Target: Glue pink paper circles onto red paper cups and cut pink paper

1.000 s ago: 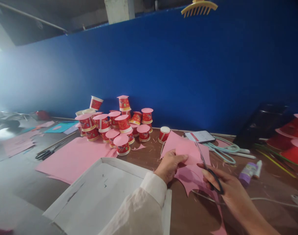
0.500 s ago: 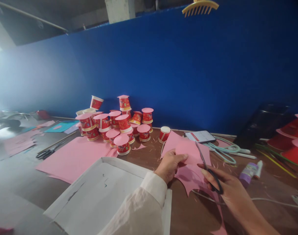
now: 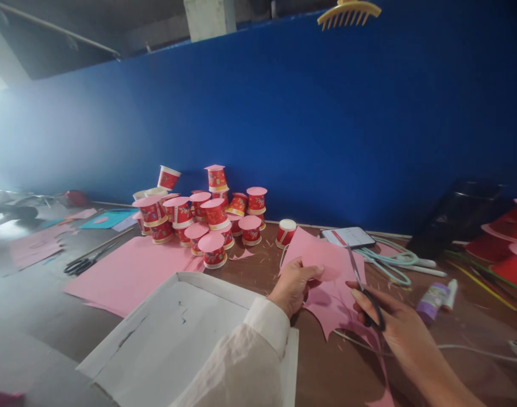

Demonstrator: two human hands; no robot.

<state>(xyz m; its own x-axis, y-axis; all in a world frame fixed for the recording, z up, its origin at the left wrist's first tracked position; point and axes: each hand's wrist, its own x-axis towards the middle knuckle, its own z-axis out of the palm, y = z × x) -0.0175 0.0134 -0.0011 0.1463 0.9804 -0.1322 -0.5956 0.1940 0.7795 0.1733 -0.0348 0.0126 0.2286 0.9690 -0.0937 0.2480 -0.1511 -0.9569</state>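
My left hand point(image 3: 293, 285) pinches the edge of a piece of pink paper point(image 3: 330, 257) between thumb and fingers. In my right hand point(image 3: 379, 311) is a pair of dark-handled scissors point(image 3: 357, 271), its blades pointing up beside the right edge of that paper. Jagged pink offcuts point(image 3: 328, 311) lie on the brown table below both hands. Behind and to the left stand many red paper cups point(image 3: 216, 213), several of them topped with pink discs. A single red cup point(image 3: 285, 234) with a white top stands just beyond the paper.
A white tray point(image 3: 186, 333) and pink sheets point(image 3: 131, 271) lie left of my hands, with other scissors point(image 3: 82, 264) further left. A phone point(image 3: 349, 237), a coiled cable point(image 3: 390, 260) and a purple glue stick point(image 3: 432, 302) are at the right. A blue partition point(image 3: 284, 113) rises behind.
The scissors and right hand have shifted slightly, and the blades stand a little right of the held paper's edge. The held paper has tilted a little. My left hand still grips it.
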